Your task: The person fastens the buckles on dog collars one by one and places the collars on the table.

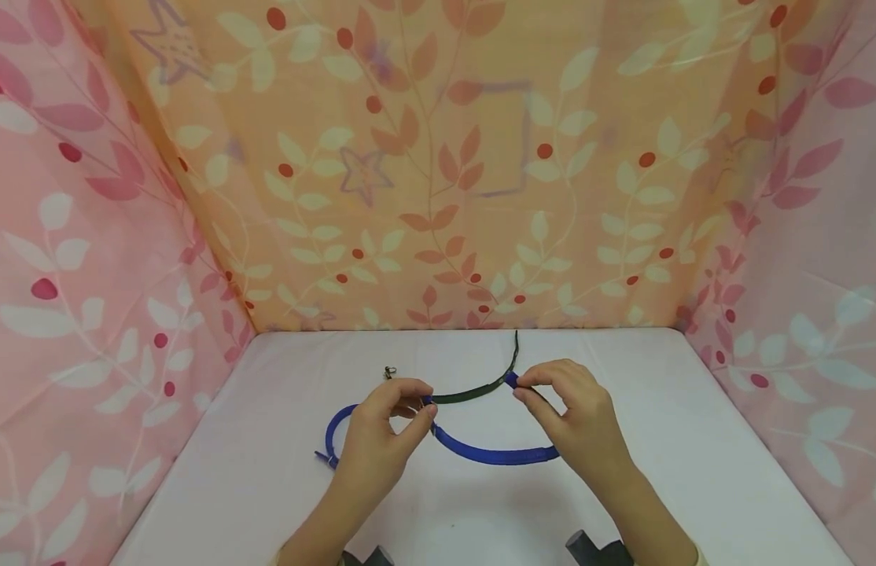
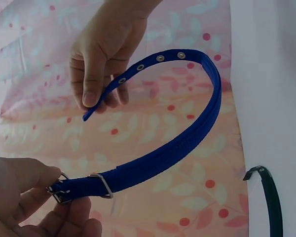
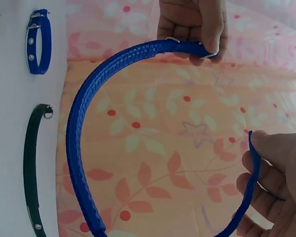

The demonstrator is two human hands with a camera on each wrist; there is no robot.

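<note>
A blue collar (image 1: 495, 456) hangs in a curve between my two hands above the white table. My left hand (image 1: 377, 440) pinches its metal buckle (image 2: 60, 191) end between thumb and fingers. At the other end, my right hand (image 1: 583, 413) pinches the strap tip. Metal-rimmed holes (image 2: 160, 58) run along that end in the left wrist view. The strap's two ends are apart. Behind the hands, a dark green collar (image 1: 473, 393) lies unfastened on the table. A second blue collar (image 3: 48, 44), closed into a loop, lies to the left, partly hidden by my left hand in the head view.
The white table (image 1: 219, 472) meets leaf-patterned cloth walls: an orange one (image 1: 438, 196) behind and pink ones (image 1: 91, 275) at the sides. Dark grey cylindrical parts (image 1: 583, 546) show near each wrist at the bottom edge of the head view.
</note>
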